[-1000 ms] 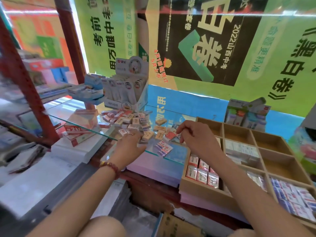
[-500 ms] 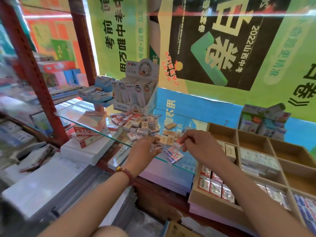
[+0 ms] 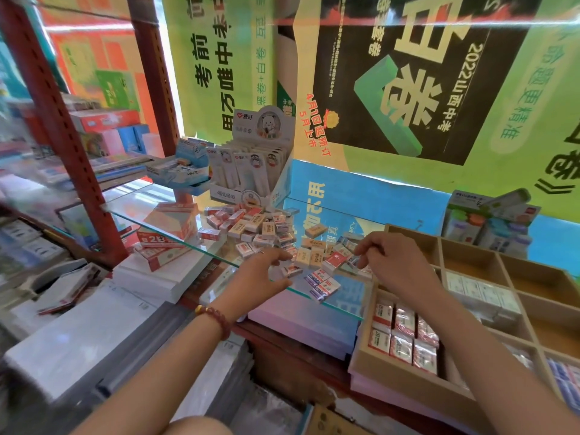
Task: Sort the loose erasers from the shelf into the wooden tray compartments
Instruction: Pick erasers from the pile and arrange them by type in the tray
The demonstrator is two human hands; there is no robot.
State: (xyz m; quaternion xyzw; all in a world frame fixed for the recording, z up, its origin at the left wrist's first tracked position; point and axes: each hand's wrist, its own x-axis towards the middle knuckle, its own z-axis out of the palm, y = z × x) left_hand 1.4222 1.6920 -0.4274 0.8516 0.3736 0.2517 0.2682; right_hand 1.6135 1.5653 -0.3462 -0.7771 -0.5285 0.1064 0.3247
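Over the clear glass shelf (image 3: 131, 199), a big heap of small wrapped erasers (image 3: 260, 227) sits towards its front edge, so we judge most of the sorting is ahead of us. Our left hand (image 3: 260, 274) reaches in, fingers loose, gripping nothing we can see. Our right hand (image 3: 392, 262) curls over a small pale eraser (image 3: 353, 262), grip unclear. The compartmented wooden tray (image 3: 408, 384) has some sections filled and its back row bare.

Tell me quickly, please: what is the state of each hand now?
Left hand: open, fingers reaching to the loose erasers.
Right hand: fingers curled over erasers; holding cannot be told.
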